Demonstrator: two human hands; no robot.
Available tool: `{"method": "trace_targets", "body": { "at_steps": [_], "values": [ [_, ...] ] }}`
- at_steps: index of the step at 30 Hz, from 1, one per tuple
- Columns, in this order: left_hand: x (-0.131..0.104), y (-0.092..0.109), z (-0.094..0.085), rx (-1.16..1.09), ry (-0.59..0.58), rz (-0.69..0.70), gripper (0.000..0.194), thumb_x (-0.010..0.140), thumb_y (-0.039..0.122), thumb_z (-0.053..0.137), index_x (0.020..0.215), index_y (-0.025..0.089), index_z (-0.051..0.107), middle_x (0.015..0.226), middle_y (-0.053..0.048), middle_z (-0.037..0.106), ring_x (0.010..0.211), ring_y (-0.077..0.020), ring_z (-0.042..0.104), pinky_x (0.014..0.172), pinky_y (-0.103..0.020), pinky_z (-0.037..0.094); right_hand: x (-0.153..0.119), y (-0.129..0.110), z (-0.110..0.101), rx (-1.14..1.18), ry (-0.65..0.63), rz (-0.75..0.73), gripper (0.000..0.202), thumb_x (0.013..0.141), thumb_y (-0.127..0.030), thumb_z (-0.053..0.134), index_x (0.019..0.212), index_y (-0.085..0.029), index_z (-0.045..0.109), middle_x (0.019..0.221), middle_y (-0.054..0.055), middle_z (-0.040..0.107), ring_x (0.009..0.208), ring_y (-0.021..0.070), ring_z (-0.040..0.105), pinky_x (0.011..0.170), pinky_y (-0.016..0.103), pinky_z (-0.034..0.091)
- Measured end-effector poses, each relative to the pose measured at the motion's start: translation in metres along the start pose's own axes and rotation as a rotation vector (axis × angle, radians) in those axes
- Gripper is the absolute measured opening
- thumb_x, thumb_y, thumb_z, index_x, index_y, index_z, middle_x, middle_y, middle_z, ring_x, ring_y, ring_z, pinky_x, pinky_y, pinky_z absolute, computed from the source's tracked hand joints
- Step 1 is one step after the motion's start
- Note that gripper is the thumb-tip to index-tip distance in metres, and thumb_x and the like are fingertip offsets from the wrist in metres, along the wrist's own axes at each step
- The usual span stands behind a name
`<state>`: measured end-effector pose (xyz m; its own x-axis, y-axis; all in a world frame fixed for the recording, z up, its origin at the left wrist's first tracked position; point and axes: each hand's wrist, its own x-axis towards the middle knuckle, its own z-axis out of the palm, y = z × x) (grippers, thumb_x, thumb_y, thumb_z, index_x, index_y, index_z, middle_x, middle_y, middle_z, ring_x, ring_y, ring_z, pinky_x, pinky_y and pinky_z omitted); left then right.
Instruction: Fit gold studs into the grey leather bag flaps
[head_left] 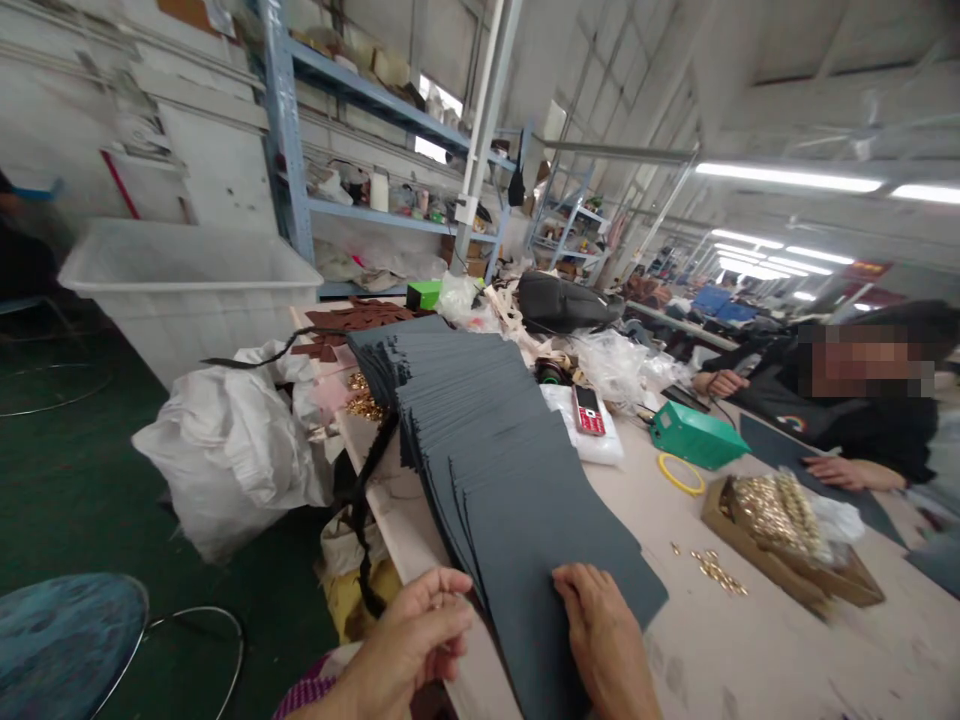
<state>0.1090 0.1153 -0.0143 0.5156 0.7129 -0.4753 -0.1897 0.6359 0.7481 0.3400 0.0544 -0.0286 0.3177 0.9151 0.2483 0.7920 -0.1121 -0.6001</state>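
A long fanned stack of dark grey-blue sheets (510, 450) runs along the table towards me. My right hand (604, 635) rests on the near part of the stack, its fingers bent and pressed together; whatever they may pinch is hidden. Beside the stack's near left edge is my left hand (420, 635), palm turned inward, fingers loosely curled and apart, with nothing visible between them. Small gold metal pieces (718, 572) lie on the table to the right, near a cardboard box (795, 565) that holds many more in plastic.
A red phone (589, 410) lies on a white packet, left of a green box (697, 435) and yellow ring (681, 474). Across the table a person (862, 400) has one hand on a dark sheet. White sack (232, 450) and stool (71, 645) stand left.
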Motion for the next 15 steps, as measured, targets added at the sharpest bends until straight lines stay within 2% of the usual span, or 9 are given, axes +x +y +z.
{"method": "trace_targets", "body": {
  "at_steps": [2,4,6,8,10,12,15],
  "values": [
    [-0.005,0.0,-0.006,0.081,0.053,0.013,0.052,0.064,0.047,0.073,0.101,0.016,0.053,0.069,0.004,0.052,0.044,-0.0036,0.037,0.039,-0.015,0.028,-0.013,-0.004,-0.011,0.048,-0.141,0.043,0.024,0.089,-0.035,0.044,0.081,-0.023,0.064,0.083,0.004,0.066,0.082,0.0218,0.058,0.078,0.034,0.043],
    [-0.01,-0.004,-0.011,0.15,0.067,0.017,0.053,0.063,0.058,0.071,0.089,0.015,0.055,0.065,0.004,0.051,0.039,-0.0016,0.026,0.036,-0.016,0.021,-0.027,-0.012,-0.027,0.101,-0.318,0.114,0.019,0.086,-0.03,0.048,0.08,-0.023,0.063,0.081,0.002,0.065,0.079,0.0189,0.059,0.073,0.03,0.043],
    [-0.017,-0.009,-0.015,0.182,0.068,-0.024,0.054,0.061,0.065,0.069,0.073,0.016,0.052,0.056,0.007,0.045,0.037,-0.0012,0.02,0.036,-0.017,0.018,-0.04,-0.019,-0.043,0.159,-0.478,0.167,0.014,0.082,-0.024,0.052,0.077,-0.022,0.064,0.077,0.0,0.065,0.075,0.0169,0.059,0.07,0.027,0.041],
    [-0.024,-0.013,-0.016,0.199,0.058,-0.072,0.055,0.059,0.067,0.07,0.064,0.017,0.048,0.048,0.009,0.033,0.038,-0.0019,0.017,0.038,-0.017,0.017,-0.049,-0.021,-0.053,0.273,-0.554,0.192,0.012,0.078,-0.022,0.055,0.072,-0.021,0.065,0.076,0.0,0.065,0.076,0.0163,0.059,0.07,0.026,0.041],
    [-0.028,-0.014,-0.013,0.226,0.007,-0.088,0.055,0.058,0.065,0.073,0.062,0.016,0.048,0.046,0.01,0.026,0.041,-0.0029,0.018,0.039,-0.017,0.015,-0.053,-0.014,-0.055,0.435,-0.501,0.268,0.011,0.075,-0.027,0.06,0.068,-0.019,0.066,0.075,0.001,0.065,0.073,0.0158,0.06,0.069,0.025,0.043],
    [-0.028,-0.011,-0.007,0.228,-0.04,-0.068,0.055,0.059,0.066,0.072,0.063,0.016,0.05,0.045,0.011,0.023,0.041,-0.003,0.016,0.04,-0.017,0.014,-0.053,-0.001,-0.051,0.584,-0.342,0.441,0.02,0.073,-0.037,0.063,0.074,-0.018,0.066,0.069,0.001,0.063,0.062,0.014,0.059,0.061,0.025,0.045],
    [-0.02,-0.005,0.007,0.154,-0.065,-0.06,0.057,0.066,0.074,0.06,0.068,0.017,0.053,0.038,0.012,0.018,0.037,-0.0035,0.011,0.038,-0.017,0.012,-0.043,0.021,-0.043,0.675,-0.143,0.654,0.038,0.069,-0.048,0.067,0.088,-0.015,0.064,0.061,-0.001,0.062,0.048,0.0108,0.055,0.051,0.022,0.044]
  ]
}}
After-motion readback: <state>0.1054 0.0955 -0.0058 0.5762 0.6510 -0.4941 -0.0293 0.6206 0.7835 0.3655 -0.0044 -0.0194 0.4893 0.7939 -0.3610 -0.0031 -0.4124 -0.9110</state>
